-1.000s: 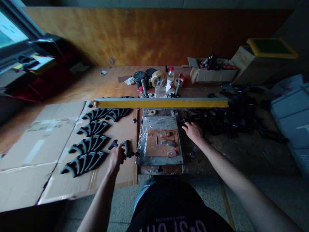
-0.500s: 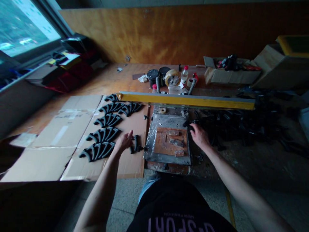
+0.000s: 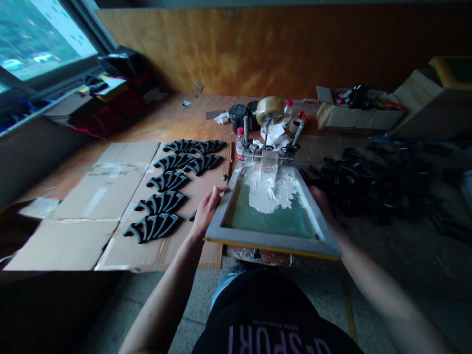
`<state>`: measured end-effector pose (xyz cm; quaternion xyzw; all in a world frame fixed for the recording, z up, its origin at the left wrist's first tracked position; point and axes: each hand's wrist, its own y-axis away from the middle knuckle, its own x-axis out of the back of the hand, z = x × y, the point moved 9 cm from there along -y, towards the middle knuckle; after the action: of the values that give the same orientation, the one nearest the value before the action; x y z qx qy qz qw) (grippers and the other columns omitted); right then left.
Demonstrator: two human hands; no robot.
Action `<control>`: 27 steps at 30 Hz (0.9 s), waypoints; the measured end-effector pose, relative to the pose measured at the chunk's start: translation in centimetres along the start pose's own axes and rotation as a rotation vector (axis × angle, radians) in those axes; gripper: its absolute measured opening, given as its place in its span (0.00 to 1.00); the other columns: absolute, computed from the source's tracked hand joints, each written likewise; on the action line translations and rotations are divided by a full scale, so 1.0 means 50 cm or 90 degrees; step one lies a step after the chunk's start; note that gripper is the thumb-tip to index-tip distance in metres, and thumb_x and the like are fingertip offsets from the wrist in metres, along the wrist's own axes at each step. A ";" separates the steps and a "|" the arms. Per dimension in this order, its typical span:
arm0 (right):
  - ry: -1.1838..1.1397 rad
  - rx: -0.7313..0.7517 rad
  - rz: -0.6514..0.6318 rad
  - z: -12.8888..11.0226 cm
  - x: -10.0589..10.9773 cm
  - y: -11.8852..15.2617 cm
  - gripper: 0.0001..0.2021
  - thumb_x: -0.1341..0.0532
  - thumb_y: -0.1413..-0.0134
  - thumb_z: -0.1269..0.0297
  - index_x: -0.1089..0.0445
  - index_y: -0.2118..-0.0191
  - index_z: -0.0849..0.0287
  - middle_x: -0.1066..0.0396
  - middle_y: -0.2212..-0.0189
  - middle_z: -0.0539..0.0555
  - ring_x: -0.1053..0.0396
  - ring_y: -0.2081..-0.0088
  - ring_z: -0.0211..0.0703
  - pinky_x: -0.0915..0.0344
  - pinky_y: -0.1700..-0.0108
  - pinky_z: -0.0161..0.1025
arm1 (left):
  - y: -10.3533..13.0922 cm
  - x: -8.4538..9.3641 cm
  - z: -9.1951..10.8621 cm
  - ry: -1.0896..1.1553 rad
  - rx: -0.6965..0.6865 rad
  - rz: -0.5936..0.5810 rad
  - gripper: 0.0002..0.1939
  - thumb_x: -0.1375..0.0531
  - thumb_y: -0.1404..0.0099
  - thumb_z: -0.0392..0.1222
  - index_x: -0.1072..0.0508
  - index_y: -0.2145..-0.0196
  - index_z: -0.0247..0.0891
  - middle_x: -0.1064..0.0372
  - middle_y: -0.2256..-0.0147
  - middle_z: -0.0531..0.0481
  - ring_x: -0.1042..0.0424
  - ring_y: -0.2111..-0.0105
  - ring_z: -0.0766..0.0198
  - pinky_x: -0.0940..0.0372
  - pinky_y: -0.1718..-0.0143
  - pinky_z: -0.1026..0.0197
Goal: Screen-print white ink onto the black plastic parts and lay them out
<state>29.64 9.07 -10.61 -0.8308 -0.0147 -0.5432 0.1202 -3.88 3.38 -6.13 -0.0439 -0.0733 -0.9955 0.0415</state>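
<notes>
A screen printing frame (image 3: 223,223) with a grey rim and green mesh lies over the work plate, its near edge raised. Thick white ink (image 3: 265,196) spreads across the far half of the mesh. A flat translucent squeegee (image 3: 270,162) stands in the ink. My left hand (image 3: 208,206) is beside the frame's left rim, a finger stretched out to its edge; it seems to hold nothing. My right hand (image 3: 320,199) is at the right rim, its fingers hidden behind the frame. Curved black handles (image 3: 158,227) lie in fanned rows on cardboard at left.
A heap of black handles (image 3: 368,182) covers the right side. Metal posts (image 3: 246,129), a roll of tape (image 3: 270,110), black tubs (image 3: 238,115) and bottles (image 3: 240,137) stand behind the frame. An open carton (image 3: 359,115) sits back right. Flat cardboard (image 3: 77,241) covers the left.
The frame has swung from nearly edge-on down over the plate, hiding it. My left hand has moved right from a handle on the cardboard; my right hand has shifted slightly right.
</notes>
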 end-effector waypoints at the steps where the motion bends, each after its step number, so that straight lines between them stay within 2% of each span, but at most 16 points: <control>1: -0.004 -0.020 0.048 0.011 0.028 -0.020 0.16 0.49 0.39 0.68 0.28 0.50 0.58 0.29 0.58 0.58 0.32 0.56 0.50 0.34 0.53 0.46 | 0.012 0.000 -0.047 -0.025 0.039 -0.007 0.31 0.46 0.38 0.64 0.28 0.50 0.36 0.28 0.69 0.50 0.32 0.75 0.67 0.40 0.76 0.67; 3: -0.022 0.005 0.131 -0.016 0.063 -0.060 0.18 0.45 0.41 0.65 0.32 0.46 0.61 0.33 0.51 0.62 0.33 0.51 0.52 0.34 0.50 0.48 | 0.025 -0.004 -0.132 -0.049 0.097 0.000 0.33 0.42 0.40 0.61 0.32 0.43 0.37 0.28 0.69 0.50 0.31 0.73 0.65 0.39 0.74 0.66; 5: -0.030 0.095 0.143 -0.095 0.053 -0.097 0.25 0.38 0.46 0.63 0.36 0.43 0.62 0.37 0.45 0.63 0.37 0.46 0.53 0.36 0.47 0.47 | 0.025 -0.009 -0.198 -0.058 0.129 0.026 0.36 0.40 0.42 0.59 0.36 0.40 0.38 0.27 0.69 0.50 0.29 0.72 0.63 0.37 0.73 0.65; 7: -0.001 0.161 0.051 -0.177 -0.001 -0.118 0.23 0.35 0.49 0.65 0.34 0.47 0.62 0.34 0.48 0.61 0.37 0.47 0.53 0.36 0.47 0.46 | 0.016 -0.011 -0.240 -0.083 0.141 0.045 0.35 0.39 0.42 0.56 0.36 0.40 0.38 0.26 0.69 0.49 0.28 0.71 0.62 0.35 0.70 0.64; 9: 0.043 0.168 -0.058 -0.223 -0.060 -0.110 0.12 0.37 0.47 0.68 0.31 0.55 0.61 0.29 0.57 0.59 0.33 0.54 0.50 0.35 0.52 0.43 | 0.008 -0.010 -0.263 -0.109 0.148 0.053 0.33 0.39 0.42 0.55 0.34 0.42 0.38 0.26 0.68 0.49 0.28 0.69 0.62 0.35 0.69 0.63; 11: 0.073 0.200 -0.121 -0.245 -0.094 -0.069 0.05 0.41 0.45 0.73 0.31 0.62 0.61 0.28 0.63 0.58 0.32 0.58 0.47 0.36 0.56 0.40 | 0.005 -0.007 -0.275 -0.121 0.156 0.052 0.31 0.39 0.42 0.54 0.32 0.43 0.39 0.25 0.67 0.49 0.27 0.68 0.61 0.34 0.68 0.63; 12: 0.076 0.244 -0.135 -0.253 -0.099 -0.041 0.06 0.43 0.46 0.75 0.31 0.64 0.61 0.28 0.64 0.58 0.33 0.59 0.47 0.36 0.57 0.40 | 0.004 -0.005 -0.278 -0.123 0.160 0.050 0.31 0.39 0.42 0.54 0.32 0.43 0.39 0.25 0.67 0.49 0.27 0.68 0.60 0.34 0.68 0.63; 15: 0.034 0.438 -0.181 -0.272 -0.088 0.053 0.11 0.45 0.52 0.81 0.31 0.66 0.60 0.29 0.67 0.56 0.34 0.60 0.46 0.38 0.59 0.39 | 0.005 0.000 -0.283 -0.120 0.160 0.055 0.30 0.39 0.42 0.54 0.31 0.44 0.39 0.25 0.67 0.48 0.27 0.67 0.59 0.33 0.67 0.62; 17: -0.014 0.516 -0.223 -0.275 -0.075 0.085 0.12 0.45 0.55 0.82 0.31 0.67 0.59 0.30 0.68 0.54 0.34 0.62 0.44 0.38 0.61 0.38 | 0.005 -0.001 -0.285 -0.116 0.153 0.055 0.30 0.39 0.42 0.55 0.31 0.45 0.39 0.25 0.66 0.48 0.27 0.66 0.59 0.34 0.66 0.62; 19: -0.045 0.494 -0.214 -0.269 -0.064 0.075 0.10 0.44 0.53 0.80 0.31 0.69 0.58 0.31 0.70 0.52 0.35 0.63 0.43 0.38 0.62 0.37 | 0.005 -0.002 -0.286 -0.115 0.148 0.053 0.30 0.40 0.41 0.56 0.31 0.45 0.38 0.25 0.66 0.47 0.27 0.67 0.60 0.34 0.67 0.62; 22: -0.033 0.399 -0.113 -0.258 -0.055 0.047 0.08 0.43 0.49 0.78 0.30 0.67 0.59 0.30 0.67 0.55 0.35 0.60 0.45 0.37 0.60 0.39 | 0.005 -0.004 -0.288 -0.115 0.153 0.044 0.32 0.41 0.40 0.58 0.32 0.43 0.37 0.25 0.66 0.47 0.28 0.68 0.61 0.35 0.69 0.63; 24: -0.020 0.419 -0.086 -0.266 -0.060 0.062 0.10 0.44 0.49 0.79 0.29 0.65 0.60 0.30 0.64 0.57 0.35 0.58 0.47 0.36 0.58 0.41 | 0.006 -0.007 -0.288 -0.107 0.155 0.034 0.33 0.42 0.40 0.59 0.33 0.42 0.37 0.26 0.66 0.47 0.28 0.68 0.62 0.36 0.70 0.64; 27: -0.057 0.464 -0.130 -0.278 -0.071 0.088 0.09 0.42 0.47 0.77 0.28 0.64 0.59 0.29 0.65 0.56 0.34 0.59 0.46 0.35 0.58 0.40 | 0.008 -0.010 -0.285 -0.092 0.153 0.025 0.33 0.42 0.40 0.60 0.34 0.42 0.37 0.26 0.65 0.47 0.28 0.69 0.62 0.36 0.70 0.65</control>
<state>16.38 2.17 -9.37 -0.7507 -0.2950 -0.4745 0.3524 -4.51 0.87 -20.15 -0.1117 -0.1941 -0.9727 0.0604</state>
